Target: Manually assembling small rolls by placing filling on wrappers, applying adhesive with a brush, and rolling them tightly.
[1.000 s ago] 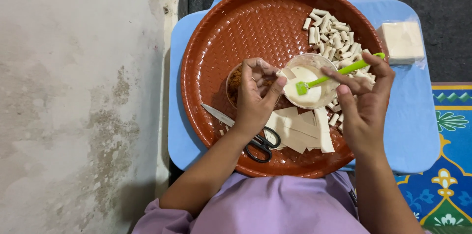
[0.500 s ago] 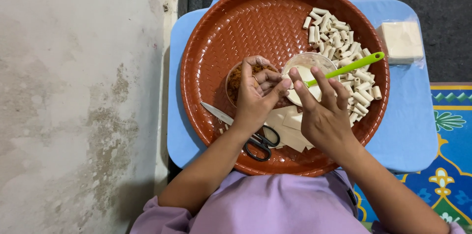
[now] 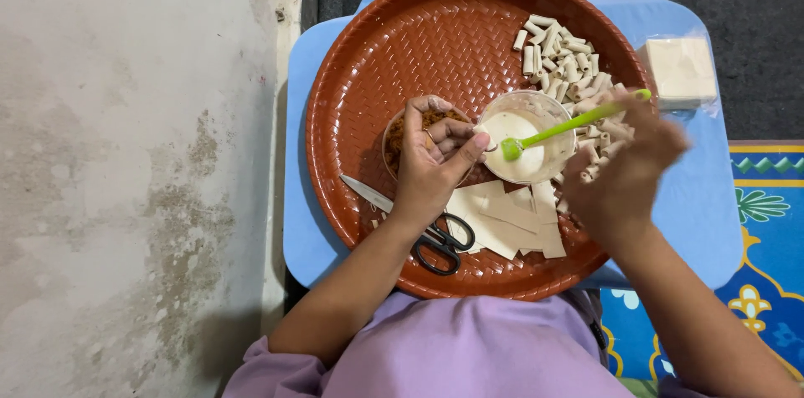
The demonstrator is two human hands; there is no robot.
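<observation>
Left hand (image 3: 433,165): curling closed over the middle of the tray, fingers folded in on a small pale piece, thumb pressing near the clear cup's rim.
Right hand (image 3: 624,168): motion-blurred, hovering over the tray's right side; fingers looking loosely spread, grip on anything not resolvable.
Green plastic spoon (image 3: 574,123): lying tilted, bowl end dipping into the cup, handle running up-right to the right hand's fingertips; contact with those fingers unclear due to blur.
Small clear plastic cup of white paste (image 3: 521,140): sitting mid-tray, just right of the left thumb.
Small round bowl of orange-brown filling (image 3: 400,132): sitting under and left of the left hand, mostly covered by it.
Pale square wrapper sheets (image 3: 511,218): lying stacked near the tray's front edge, between the two wrists.
Black-handled scissors (image 3: 440,243): lying beside the left wrist, blade pointing left.
Pile of small rolled pale pieces (image 3: 559,51): sitting at the tray's upper right.
Round brown woven-pattern plastic tray (image 3: 385,46): resting on a light blue board (image 3: 301,197).
Wrapped pale block (image 3: 680,71): sitting off-tray, on the board's right end.
</observation>
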